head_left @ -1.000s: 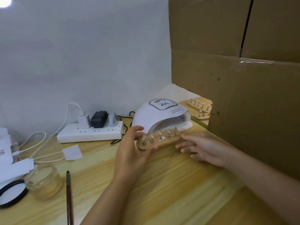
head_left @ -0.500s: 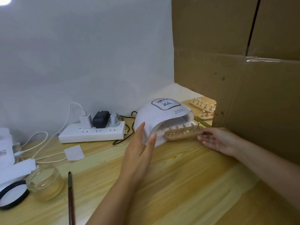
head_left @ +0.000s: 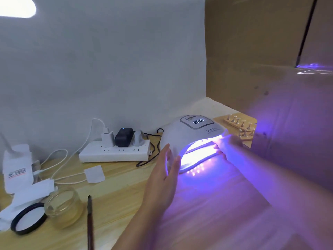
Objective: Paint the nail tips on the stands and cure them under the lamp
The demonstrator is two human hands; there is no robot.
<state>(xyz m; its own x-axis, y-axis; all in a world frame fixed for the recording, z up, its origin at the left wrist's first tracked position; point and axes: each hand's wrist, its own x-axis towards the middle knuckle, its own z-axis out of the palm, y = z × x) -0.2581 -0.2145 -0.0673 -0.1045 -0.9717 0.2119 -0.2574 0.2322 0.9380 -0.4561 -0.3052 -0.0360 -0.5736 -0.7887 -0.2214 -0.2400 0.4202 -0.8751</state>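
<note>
The white curing lamp (head_left: pixel 191 134) stands at the back of the wooden table and glows violet, with its display lit. My right hand (head_left: pixel 225 147) reaches into the lamp's mouth from the right with fingers stretched out, blurred and washed by the light. The wooden stand of nail tips it pushed in is lost in the glare inside. My left hand (head_left: pixel 162 175) hovers open and flat just beside the lamp's left front corner. Two more wooden stands with nail tips (head_left: pixel 239 123) lie behind the lamp on the right.
A large cardboard box (head_left: pixel 279 69) walls off the right side. A power strip (head_left: pixel 115 154) with chargers and cables lies at the back left. A brush (head_left: pixel 89 219), a glass jar (head_left: pixel 63 208), its black-rimmed lid (head_left: pixel 28 218) and white packaging (head_left: pixel 17 170) sit at the front left.
My right hand has pushed the stand from the lamp's mouth into the lamp, and the lamp has lit up violet. My left hand let go of the stand and stays beside the lamp.
</note>
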